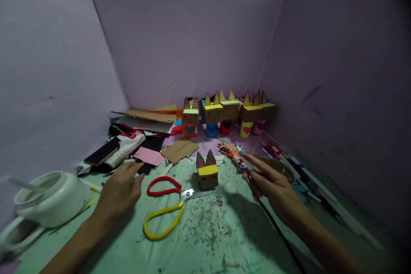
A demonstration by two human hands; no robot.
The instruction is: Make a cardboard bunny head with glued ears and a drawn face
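From my seat, the left hand (120, 190) lies palm down on the green worktop (208, 239), fingers loose and empty, their tips at the pink paper piece (149, 155). The right hand (272, 184) hovers with fingers stretched toward the multicoloured patterned strip (233, 152); I cannot tell if they pinch anything. I judge this a reaching step. The small cardboard figure with a yellow band (207, 173) stands between the hands, beside the red-and-yellow-handled scissors (167, 207). The foreground is open, and purple walls (192, 43) close in behind.
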